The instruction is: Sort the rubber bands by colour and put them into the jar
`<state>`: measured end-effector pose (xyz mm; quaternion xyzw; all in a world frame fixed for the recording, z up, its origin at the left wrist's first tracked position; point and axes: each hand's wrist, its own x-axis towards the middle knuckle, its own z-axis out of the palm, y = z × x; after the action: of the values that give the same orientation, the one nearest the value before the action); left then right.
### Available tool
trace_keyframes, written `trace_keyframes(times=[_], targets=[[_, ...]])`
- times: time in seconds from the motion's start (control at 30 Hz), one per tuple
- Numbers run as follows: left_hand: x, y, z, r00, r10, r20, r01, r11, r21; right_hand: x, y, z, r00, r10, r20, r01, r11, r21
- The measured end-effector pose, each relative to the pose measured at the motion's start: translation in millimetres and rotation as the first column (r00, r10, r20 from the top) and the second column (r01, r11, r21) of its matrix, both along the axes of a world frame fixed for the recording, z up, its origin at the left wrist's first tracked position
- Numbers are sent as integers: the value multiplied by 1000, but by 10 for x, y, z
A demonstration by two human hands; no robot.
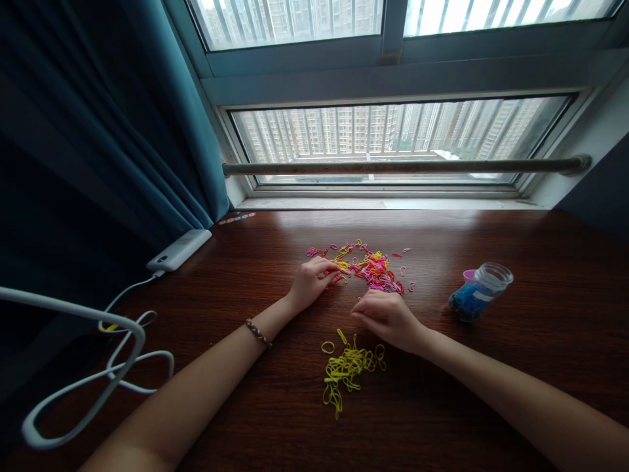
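A mixed pile of small pink, red and yellow rubber bands (376, 269) lies spread on the dark wooden table. At its left side is my left hand (312, 283), thumb and fingers drawn together against some bands; whatever they pinch is hidden. My right hand (388, 319) is at the pile's near edge, its fingers curled and the thumb pressed to them. I cannot make out what is between those fingertips. Nearer to me, just below the right hand, sits a separate heap of yellow rubber bands (350, 367).
A clear jar (474, 295) with blue contents stands tilted on the right, a pink round piece (469, 275) beside it. On the left are a white power bank (180, 250), a looped white cable (132, 341) and a blue curtain (162, 131). A window rail (403, 168) runs behind the table.
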<state>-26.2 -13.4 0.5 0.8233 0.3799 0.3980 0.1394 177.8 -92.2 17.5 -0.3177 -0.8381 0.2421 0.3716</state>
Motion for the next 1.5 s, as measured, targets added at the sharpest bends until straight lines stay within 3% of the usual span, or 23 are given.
trace_keyframes(times=[0.1,0.2,0.37,0.47,0.5,0.57,0.67,0.73,0.87,1.0,1.13,1.27,1.37,1.5], targets=[[54,-76,67,990,-140,22,140,990,-16,89,152,-76,960,-271,-75,274,961,33],[149,-230,162,948,-317,-5,317,947,-61,203,307,-148,904,-421,-75,425,903,62],[321,-558,294,786,-617,-53,591,773,-230,290,431,-221,899,-438,32,429,891,146],[375,-658,329,691,-716,-99,664,683,-304,271,428,-262,910,-400,105,377,907,187],[378,-657,331,686,-718,-119,664,685,-300,263,425,-277,908,-399,131,371,908,193],[361,-604,318,742,-651,-159,611,755,-237,255,424,-308,893,-420,164,388,901,194],[278,-430,251,894,-401,-198,400,915,-48,263,445,-340,875,-458,157,430,884,182],[204,-299,184,945,-241,-220,262,963,69,273,465,-340,877,-466,118,446,880,166],[91,-121,53,952,-120,-283,166,975,145,286,479,-285,890,-452,-50,455,885,100],[63,-73,-14,929,-131,-345,188,972,138,300,469,-236,865,-456,-208,461,887,-26],[63,-63,-30,921,-120,-372,187,971,151,323,480,-243,813,-521,-260,497,853,-156],[60,-48,-36,924,-111,-365,177,972,153,340,489,-249,782,-575,-242,537,818,-209],[58,-39,-37,926,-106,-362,170,974,151,342,478,-245,781,-602,-163,578,797,-174],[60,-44,-37,918,-95,-386,168,972,162,325,458,-263,837,-546,-39,545,838,-32]])
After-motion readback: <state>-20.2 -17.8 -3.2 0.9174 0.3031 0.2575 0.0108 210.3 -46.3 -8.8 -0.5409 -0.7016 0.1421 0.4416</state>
